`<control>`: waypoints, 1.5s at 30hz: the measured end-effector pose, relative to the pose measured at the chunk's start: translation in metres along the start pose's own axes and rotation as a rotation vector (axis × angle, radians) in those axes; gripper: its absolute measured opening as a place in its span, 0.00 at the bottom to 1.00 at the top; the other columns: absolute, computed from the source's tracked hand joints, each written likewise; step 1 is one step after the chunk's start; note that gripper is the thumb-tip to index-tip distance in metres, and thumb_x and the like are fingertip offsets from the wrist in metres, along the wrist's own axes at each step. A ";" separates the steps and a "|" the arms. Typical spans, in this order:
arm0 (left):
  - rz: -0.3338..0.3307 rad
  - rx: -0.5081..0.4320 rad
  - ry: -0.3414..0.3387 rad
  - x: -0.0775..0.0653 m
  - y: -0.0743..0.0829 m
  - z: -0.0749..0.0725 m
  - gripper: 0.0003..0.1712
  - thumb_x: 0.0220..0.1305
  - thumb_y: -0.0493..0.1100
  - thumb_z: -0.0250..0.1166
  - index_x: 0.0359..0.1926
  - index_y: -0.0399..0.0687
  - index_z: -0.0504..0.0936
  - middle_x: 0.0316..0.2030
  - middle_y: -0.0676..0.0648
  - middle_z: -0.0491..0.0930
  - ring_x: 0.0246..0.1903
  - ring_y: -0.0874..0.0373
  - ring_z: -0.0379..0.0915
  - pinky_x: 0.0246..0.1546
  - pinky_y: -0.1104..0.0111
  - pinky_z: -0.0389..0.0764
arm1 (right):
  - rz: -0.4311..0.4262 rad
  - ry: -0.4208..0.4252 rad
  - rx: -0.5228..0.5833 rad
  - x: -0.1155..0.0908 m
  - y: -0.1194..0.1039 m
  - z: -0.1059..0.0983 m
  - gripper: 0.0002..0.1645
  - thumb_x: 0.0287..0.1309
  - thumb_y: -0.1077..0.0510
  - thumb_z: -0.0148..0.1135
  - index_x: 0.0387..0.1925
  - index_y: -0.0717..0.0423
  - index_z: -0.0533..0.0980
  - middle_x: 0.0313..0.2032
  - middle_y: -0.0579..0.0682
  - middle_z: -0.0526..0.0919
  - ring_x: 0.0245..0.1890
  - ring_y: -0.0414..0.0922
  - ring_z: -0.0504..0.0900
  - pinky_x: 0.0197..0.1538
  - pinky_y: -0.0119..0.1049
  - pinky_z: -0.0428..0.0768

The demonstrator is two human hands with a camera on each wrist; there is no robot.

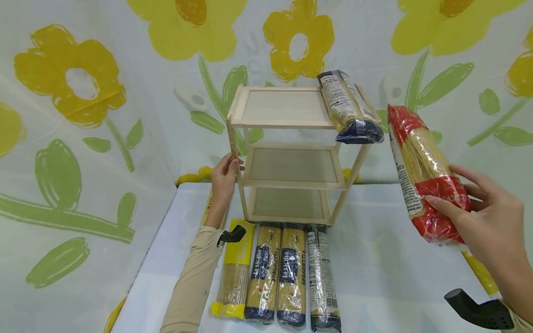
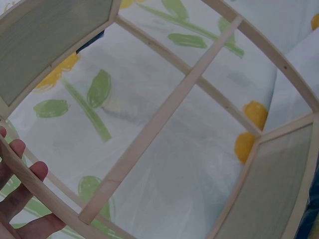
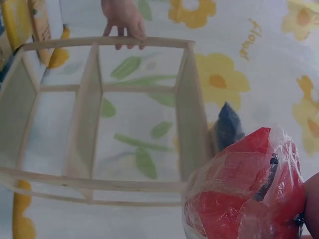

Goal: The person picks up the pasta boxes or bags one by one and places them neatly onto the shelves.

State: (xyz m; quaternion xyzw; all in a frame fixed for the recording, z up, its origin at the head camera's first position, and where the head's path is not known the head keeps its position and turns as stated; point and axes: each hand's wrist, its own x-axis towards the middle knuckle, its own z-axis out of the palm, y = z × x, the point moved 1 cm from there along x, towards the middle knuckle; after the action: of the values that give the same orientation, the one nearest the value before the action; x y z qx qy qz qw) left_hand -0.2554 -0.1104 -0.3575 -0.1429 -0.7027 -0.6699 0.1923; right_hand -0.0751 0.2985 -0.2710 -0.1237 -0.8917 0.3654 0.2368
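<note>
A light wooden three-tier shelf [image 1: 287, 108] stands on the table. My left hand [image 1: 225, 178] grips its left post partway up; in the left wrist view, fingers [image 2: 39, 170] curl round the wooden bar. Out to the right, my right hand [image 1: 495, 217] holds a red-ended bag of spaghetti [image 1: 430, 155] by its lower part, in the air and tilted. Its crumpled red end fills the lower right of the right wrist view. On the top tier's right side lies a blue-ended pasta bag [image 1: 347, 99], its near end jutting past the front edge. The middle and bottom tiers hold nothing.
Before the shelf, a yellow pasta packet [image 1: 237, 268], two blue-labelled spaghetti packets [image 1: 262, 273] and one with its printed back up [image 1: 322, 277] lie side by side. A yellow packet [image 1: 479, 273] is partly hidden below my right hand. Flower-printed cloth [image 1: 166, 115] hangs behind.
</note>
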 end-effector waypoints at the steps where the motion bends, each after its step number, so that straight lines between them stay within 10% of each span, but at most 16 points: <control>1: 0.001 0.001 0.003 0.000 0.000 0.000 0.17 0.71 0.36 0.51 0.55 0.28 0.74 0.41 0.28 0.76 0.40 0.32 0.75 0.45 0.46 0.74 | 0.012 -0.004 -0.008 0.002 -0.003 -0.001 0.38 0.57 0.56 0.65 0.68 0.40 0.63 0.57 0.69 0.70 0.30 0.28 0.76 0.23 0.15 0.70; 6: 0.007 0.001 -0.005 0.000 -0.001 0.000 0.17 0.71 0.35 0.51 0.54 0.27 0.74 0.40 0.27 0.76 0.40 0.31 0.75 0.44 0.46 0.74 | 0.061 -0.024 -0.017 0.008 -0.015 -0.008 0.39 0.60 0.54 0.62 0.69 0.31 0.58 0.62 0.68 0.65 0.37 0.43 0.72 0.23 0.14 0.69; 18: 0.011 0.009 0.003 -0.001 0.002 0.001 0.17 0.70 0.35 0.52 0.54 0.27 0.74 0.41 0.27 0.77 0.40 0.32 0.75 0.40 0.44 0.73 | 0.015 0.060 0.073 0.036 -0.030 -0.027 0.40 0.54 0.51 0.67 0.66 0.26 0.62 0.66 0.44 0.66 0.33 0.23 0.68 0.26 0.11 0.68; 35: 0.015 0.046 0.010 -0.001 0.001 0.000 0.17 0.70 0.37 0.53 0.54 0.31 0.76 0.40 0.29 0.78 0.40 0.36 0.77 0.30 0.49 0.76 | 0.003 -0.076 0.277 0.066 -0.097 -0.015 0.39 0.50 0.48 0.70 0.64 0.27 0.65 0.65 0.47 0.67 0.54 0.51 0.71 0.23 0.21 0.76; 45: -0.001 0.058 0.007 -0.001 0.003 -0.001 0.17 0.70 0.38 0.53 0.55 0.32 0.76 0.41 0.30 0.78 0.41 0.37 0.77 0.31 0.47 0.75 | -0.103 -0.099 0.357 0.077 -0.130 0.002 0.36 0.48 0.50 0.72 0.61 0.34 0.71 0.60 0.53 0.71 0.51 0.49 0.74 0.28 0.21 0.77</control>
State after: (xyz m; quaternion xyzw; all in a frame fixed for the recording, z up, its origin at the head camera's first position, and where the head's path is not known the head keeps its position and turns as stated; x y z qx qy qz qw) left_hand -0.2534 -0.1111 -0.3551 -0.1347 -0.7212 -0.6499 0.1986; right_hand -0.1487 0.2359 -0.1541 -0.0156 -0.8285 0.5106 0.2293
